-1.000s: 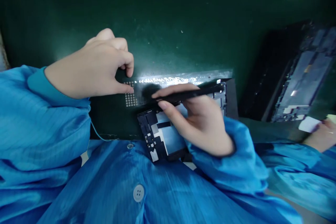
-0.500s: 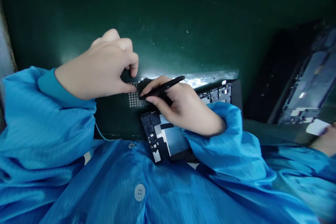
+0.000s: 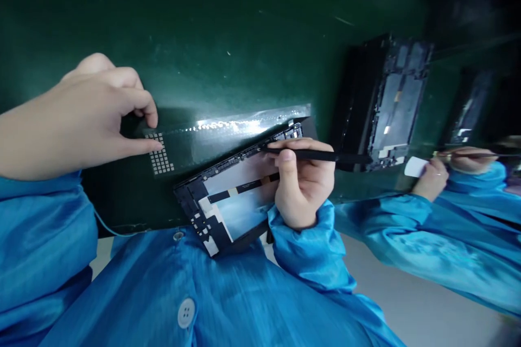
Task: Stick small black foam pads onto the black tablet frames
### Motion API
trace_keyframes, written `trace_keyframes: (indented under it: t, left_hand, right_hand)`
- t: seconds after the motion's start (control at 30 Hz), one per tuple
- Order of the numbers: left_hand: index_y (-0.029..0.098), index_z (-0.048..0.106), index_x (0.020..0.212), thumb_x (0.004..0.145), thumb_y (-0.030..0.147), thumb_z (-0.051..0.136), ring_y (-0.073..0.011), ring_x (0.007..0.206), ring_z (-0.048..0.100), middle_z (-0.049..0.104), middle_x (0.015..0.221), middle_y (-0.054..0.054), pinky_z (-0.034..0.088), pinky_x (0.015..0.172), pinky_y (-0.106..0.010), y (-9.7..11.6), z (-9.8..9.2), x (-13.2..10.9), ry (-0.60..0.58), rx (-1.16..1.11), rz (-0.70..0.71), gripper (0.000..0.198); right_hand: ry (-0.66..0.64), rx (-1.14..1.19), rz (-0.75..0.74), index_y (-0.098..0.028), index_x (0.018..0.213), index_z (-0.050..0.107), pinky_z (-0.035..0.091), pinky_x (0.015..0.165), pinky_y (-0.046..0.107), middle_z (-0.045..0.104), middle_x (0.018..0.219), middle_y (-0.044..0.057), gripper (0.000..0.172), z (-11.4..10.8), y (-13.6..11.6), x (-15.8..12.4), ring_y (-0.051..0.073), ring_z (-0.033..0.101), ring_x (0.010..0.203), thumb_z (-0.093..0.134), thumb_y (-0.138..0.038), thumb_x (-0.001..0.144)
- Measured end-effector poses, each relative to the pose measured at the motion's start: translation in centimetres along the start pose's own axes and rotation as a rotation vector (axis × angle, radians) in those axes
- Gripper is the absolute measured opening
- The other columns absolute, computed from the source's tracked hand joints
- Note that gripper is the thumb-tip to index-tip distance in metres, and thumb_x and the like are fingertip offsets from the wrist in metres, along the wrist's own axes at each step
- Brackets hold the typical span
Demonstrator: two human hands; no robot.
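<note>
My left hand [image 3: 109, 114] has its thumb on a clear sheet of small grey square pads [image 3: 161, 161], with the index finger curled at the sheet's upper edge. Black tweezers [image 3: 313, 155] are in my right hand [image 3: 303, 187], gripped between thumb and fingers. Their tip is over the upper long edge of an opened tablet [image 3: 240, 217], which lies tilted in front of me with its inside showing. Whether the tip carries a pad is too small to tell.
To the right lies a stack of black tablet housings [image 3: 393, 100]. Beyond it, a co-worker's hands [image 3: 431, 176] hold a white card [image 3: 415, 166] and a thin tool. Clear plastic film [image 3: 252, 122] lies behind the tablet on the green table [image 3: 183, 27].
My right hand has moved the tweezers right, from the pad sheet to the tablet's upper edge. The left hand stays at the sheet. The view has turned toward the right.
</note>
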State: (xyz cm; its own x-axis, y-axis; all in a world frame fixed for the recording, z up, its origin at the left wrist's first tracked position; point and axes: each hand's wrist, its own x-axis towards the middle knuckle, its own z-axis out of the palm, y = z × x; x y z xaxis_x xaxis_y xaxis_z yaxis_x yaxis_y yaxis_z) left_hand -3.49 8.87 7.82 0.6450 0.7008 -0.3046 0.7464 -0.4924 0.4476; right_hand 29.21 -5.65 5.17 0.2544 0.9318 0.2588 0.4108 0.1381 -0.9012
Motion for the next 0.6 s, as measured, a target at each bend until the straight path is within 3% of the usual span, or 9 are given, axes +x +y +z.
trace_keyframes:
  t: [0.2,0.37,0.43,0.6]
  left_hand:
    - [0.027,0.078,0.095,0.094,0.084,0.051,-0.0344,0.114,0.054,0.066,0.098,-0.007,0.038,0.112,-0.049,-0.6,0.3,-0.2,0.047,-0.03,-0.006,0.063]
    - [0.024,0.078,0.102,0.1,0.073,0.054,-0.0348,0.118,0.053,0.066,0.102,-0.008,0.037,0.116,-0.051,-0.4,-0.1,-0.3,-0.011,-0.003,0.011,0.054]
    - [0.025,0.078,0.103,0.098,0.072,0.056,-0.0344,0.118,0.052,0.065,0.104,-0.009,0.039,0.114,-0.05,0.0,-0.6,-0.4,-0.028,-0.005,0.03,0.052]
    - [0.027,0.077,0.099,0.091,0.064,0.065,-0.0383,0.124,0.054,0.067,0.111,-0.011,0.047,0.1,-0.048,1.3,-1.2,-0.2,-0.041,0.007,-0.032,0.04]
  right_hand:
    - [-0.051,-0.09,-0.016,-0.03,0.122,0.065,0.071,0.094,0.043,0.078,0.113,0.005,0.007,-0.5,0.0,0.0,0.023,0.083,0.108,0.066,-0.032,0.115]
    - [-0.208,-0.176,-0.021,-0.028,0.124,0.072,0.069,0.101,0.05,0.083,0.117,0.008,0.012,-1.4,-2.8,1.9,0.027,0.083,0.113,0.071,-0.028,0.113]
    - [-0.335,-0.116,-0.029,-0.029,0.124,0.074,0.071,0.101,0.047,0.085,0.118,0.006,0.012,-0.2,-4.2,3.3,0.026,0.084,0.112,0.073,-0.027,0.112]
    - [-0.835,-0.013,-0.111,-0.023,0.121,0.075,0.07,0.096,0.039,0.087,0.119,0.006,0.01,5.0,-5.0,5.8,0.023,0.085,0.107,0.07,-0.022,0.113]
